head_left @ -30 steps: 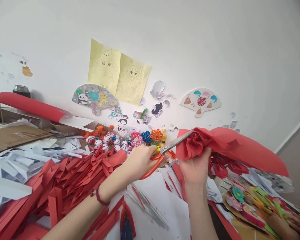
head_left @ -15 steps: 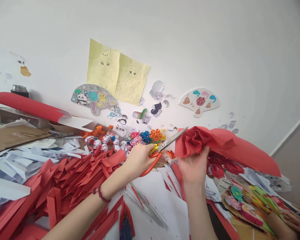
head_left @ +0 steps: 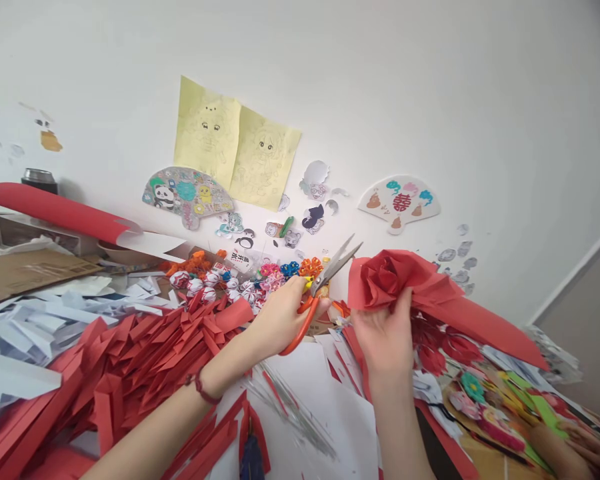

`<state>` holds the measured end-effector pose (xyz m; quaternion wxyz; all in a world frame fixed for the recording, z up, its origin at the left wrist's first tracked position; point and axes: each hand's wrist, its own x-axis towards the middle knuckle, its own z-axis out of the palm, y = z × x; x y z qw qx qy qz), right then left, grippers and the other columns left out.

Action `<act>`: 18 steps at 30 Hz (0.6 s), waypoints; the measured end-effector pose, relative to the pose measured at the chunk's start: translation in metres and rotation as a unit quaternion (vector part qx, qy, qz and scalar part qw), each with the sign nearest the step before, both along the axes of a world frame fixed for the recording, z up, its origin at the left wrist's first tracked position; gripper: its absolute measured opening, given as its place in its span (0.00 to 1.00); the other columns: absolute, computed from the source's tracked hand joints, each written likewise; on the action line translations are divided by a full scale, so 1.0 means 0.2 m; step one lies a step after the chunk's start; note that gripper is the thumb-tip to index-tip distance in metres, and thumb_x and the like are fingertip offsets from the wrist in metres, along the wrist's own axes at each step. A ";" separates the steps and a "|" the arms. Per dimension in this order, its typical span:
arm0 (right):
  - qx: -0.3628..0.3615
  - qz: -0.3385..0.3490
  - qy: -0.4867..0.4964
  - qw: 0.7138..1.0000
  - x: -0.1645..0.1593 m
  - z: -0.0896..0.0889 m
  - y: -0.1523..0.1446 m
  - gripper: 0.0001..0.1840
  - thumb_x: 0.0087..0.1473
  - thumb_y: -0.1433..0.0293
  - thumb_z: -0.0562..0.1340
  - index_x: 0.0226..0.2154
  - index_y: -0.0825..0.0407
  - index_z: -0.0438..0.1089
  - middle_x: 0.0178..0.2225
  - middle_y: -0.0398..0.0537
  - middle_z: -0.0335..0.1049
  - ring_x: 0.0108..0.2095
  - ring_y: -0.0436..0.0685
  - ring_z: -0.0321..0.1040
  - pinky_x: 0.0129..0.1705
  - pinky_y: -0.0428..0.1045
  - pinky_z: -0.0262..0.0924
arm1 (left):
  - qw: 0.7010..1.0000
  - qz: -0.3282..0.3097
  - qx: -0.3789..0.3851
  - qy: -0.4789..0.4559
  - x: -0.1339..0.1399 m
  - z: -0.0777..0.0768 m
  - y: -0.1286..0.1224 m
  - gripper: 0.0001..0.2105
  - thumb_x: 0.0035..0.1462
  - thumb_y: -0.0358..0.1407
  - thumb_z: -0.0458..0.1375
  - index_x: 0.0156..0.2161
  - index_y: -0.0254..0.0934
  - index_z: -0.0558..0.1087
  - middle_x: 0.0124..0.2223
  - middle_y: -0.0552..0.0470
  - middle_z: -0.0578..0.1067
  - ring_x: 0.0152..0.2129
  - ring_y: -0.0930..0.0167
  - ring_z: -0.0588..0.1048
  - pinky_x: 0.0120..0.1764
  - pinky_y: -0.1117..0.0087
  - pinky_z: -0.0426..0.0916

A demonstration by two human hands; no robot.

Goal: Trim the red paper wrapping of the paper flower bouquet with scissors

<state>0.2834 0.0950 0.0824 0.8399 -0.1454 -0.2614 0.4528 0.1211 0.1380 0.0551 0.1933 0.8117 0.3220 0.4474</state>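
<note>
My left hand [head_left: 280,317] is wrapped round the orange handles of a pair of scissors [head_left: 334,268]. The scissor blades are parted and point up and right, with a gap between them and the paper. In my right hand [head_left: 385,333] is a crumpled red paper [head_left: 385,280], gathered into folds like a rose. A long red sheet [head_left: 485,323] stretches from it to the right. Below my hands lie white paper [head_left: 340,413] and a bundle of thin clear sticks or wires [head_left: 300,417].
Folded red paper strips [head_left: 145,373] are heaped at left, beside white strips [head_left: 30,327]. A red roll [head_left: 55,210] lies behind them. Small colourful flowers [head_left: 275,273] stand near the wall. At lower right, another person's hand [head_left: 575,447] is among craft pieces [head_left: 495,427].
The scissor blades have opened and drawn back from the red paper. My right hand has turned the red paper slightly, and the long sheet at right hangs lower.
</note>
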 end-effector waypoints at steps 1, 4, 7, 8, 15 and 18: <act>0.005 -0.003 0.007 1.000 0.00 0.00 0.00 0.19 0.58 0.53 0.58 0.45 0.46 0.73 0.48 0.41 0.75 0.51 0.48 0.70 0.56 0.48 0.65 | 1.000 0.000 -0.012 0.004 0.00 0.00 0.00 0.16 0.61 0.48 0.49 0.28 0.41 0.54 0.26 0.59 0.61 0.22 0.73 0.59 0.27 0.72 0.53; 0.013 -0.019 0.022 0.999 0.00 0.00 -0.01 0.16 0.59 0.56 0.59 0.43 0.46 0.75 0.50 0.42 0.74 0.51 0.48 0.71 0.54 0.48 0.66 | 0.999 -0.013 -0.038 0.014 0.00 0.01 -0.01 0.19 0.61 0.49 0.48 0.26 0.40 0.52 0.22 0.61 0.57 0.20 0.75 0.55 0.25 0.72 0.50; 0.018 -0.029 0.023 0.999 0.00 0.00 -0.02 0.13 0.58 0.58 0.60 0.39 0.45 0.76 0.51 0.42 0.74 0.50 0.50 0.71 0.52 0.49 0.68 | 0.999 -0.016 -0.035 0.016 0.00 0.02 -0.02 0.20 0.60 0.50 0.51 0.24 0.40 0.52 0.21 0.61 0.55 0.19 0.75 0.55 0.25 0.73 0.48; 0.015 -0.029 0.024 0.999 0.00 0.00 -0.02 0.13 0.58 0.57 0.60 0.39 0.45 0.76 0.50 0.42 0.74 0.50 0.51 0.72 0.52 0.50 0.68 | 0.999 -0.016 -0.031 0.015 0.00 0.02 -0.02 0.21 0.59 0.50 0.52 0.24 0.39 0.52 0.21 0.61 0.55 0.19 0.76 0.54 0.25 0.73 0.48; -0.005 -0.034 0.050 0.998 -0.02 0.00 -0.02 0.13 0.58 0.58 0.61 0.41 0.46 0.75 0.50 0.40 0.74 0.51 0.51 0.71 0.54 0.51 0.67 | 0.999 -0.033 -0.036 0.016 -0.01 0.03 -0.03 0.21 0.56 0.50 0.55 0.23 0.38 0.54 0.21 0.61 0.53 0.19 0.77 0.50 0.23 0.73 0.46; -0.006 -0.044 0.068 0.997 -0.03 0.00 -0.03 0.13 0.57 0.60 0.62 0.43 0.45 0.74 0.49 0.38 0.75 0.52 0.51 0.70 0.55 0.51 0.67 | 0.997 -0.045 -0.057 0.014 0.00 0.03 -0.05 0.22 0.56 0.50 0.55 0.22 0.38 0.53 0.20 0.61 0.52 0.19 0.77 0.49 0.22 0.73 0.45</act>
